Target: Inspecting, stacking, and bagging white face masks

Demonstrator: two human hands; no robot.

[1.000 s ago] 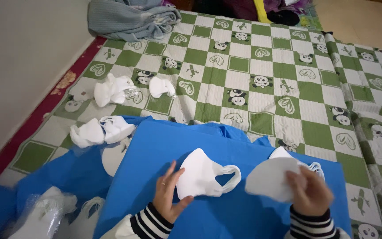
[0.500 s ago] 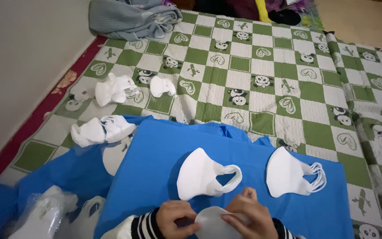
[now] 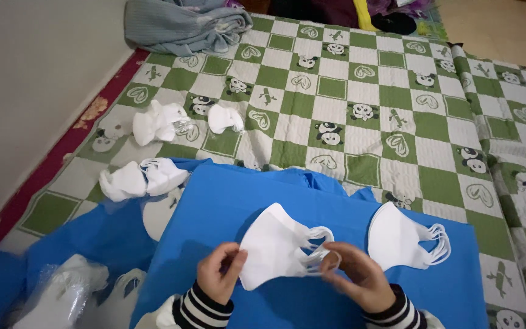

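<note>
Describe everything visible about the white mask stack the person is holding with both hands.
The white mask stack is a pile of folded, soft fabric-like face masks, pointed at the top and curved along the left edge. Thin white ear loops fan out from its right side. It lies flat on the blue sheet, near the lower middle of the view. The left hand pinches its lower left edge, while the right hand fingers gather the loops. A second similar white stack lies apart to its right, untouched.
</note>
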